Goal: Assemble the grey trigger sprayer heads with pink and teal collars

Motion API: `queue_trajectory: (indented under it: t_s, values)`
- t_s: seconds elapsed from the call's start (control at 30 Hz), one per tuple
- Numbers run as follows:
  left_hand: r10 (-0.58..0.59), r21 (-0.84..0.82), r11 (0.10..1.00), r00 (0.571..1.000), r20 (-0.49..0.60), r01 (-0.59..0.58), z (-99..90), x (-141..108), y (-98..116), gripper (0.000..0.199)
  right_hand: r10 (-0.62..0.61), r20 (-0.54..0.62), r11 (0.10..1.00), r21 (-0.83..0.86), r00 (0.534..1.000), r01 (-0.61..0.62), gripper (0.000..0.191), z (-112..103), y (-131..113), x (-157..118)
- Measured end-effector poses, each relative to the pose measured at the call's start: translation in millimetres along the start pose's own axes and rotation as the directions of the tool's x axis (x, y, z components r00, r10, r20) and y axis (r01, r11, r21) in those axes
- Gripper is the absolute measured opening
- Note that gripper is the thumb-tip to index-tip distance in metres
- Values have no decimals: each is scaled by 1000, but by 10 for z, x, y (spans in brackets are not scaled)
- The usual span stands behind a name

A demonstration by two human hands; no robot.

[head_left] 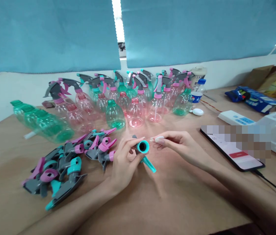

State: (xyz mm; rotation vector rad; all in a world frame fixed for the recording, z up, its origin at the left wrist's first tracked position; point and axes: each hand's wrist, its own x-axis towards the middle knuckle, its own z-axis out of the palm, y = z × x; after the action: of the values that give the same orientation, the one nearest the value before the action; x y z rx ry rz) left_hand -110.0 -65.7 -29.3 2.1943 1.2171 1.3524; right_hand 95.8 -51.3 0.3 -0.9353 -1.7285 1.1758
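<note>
My left hand (125, 161) grips a grey trigger spray head (143, 147), its turquoise screw collar facing me and its turquoise trigger pointing down to the right. Just right of the collar, my right hand (177, 145) has thumb and fingertips pinched together. Something small and pale may be between them, but I cannot make it out from the nails. Beside my left hand lies a loose pile of more spray heads (74, 165), grey with pink or turquoise parts. Behind both hands stand clear pink bottles (136, 112) and a green bottle (115, 114) with open necks.
Farther back, several bottles wear spray heads (157, 94). Green bottles (47, 122) lie at the left. On the right are a phone (233, 148) with a cable, a white power strip (235, 118), a Pepsi bottle (197, 93) and a blue packet (255, 98).
</note>
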Motion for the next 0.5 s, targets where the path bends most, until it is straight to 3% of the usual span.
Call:
queue_trajectory:
  t_s: [0.2, 0.27, 0.4, 0.5]
  values:
    - [39, -25, 999, 997, 62, -38, -9, -11, 33, 26, -241, -8, 946, -227, 970, 233, 28, 120, -21, -75]
    - [49, -39, 998, 996, 69, -47, -4, -11, 30, 27, -262, -53, 938, -247, 964, 242, 27, 167, 39, -82]
    - [58, -59, 997, 996, 72, -54, 2, -5, 35, 30, -242, -174, 967, -121, 954, 224, 22, 242, 114, -102]
    - [78, -60, 995, 994, 71, -74, 3, -3, 45, 29, -333, -169, 930, -224, 928, 293, 8, 262, 113, -120]
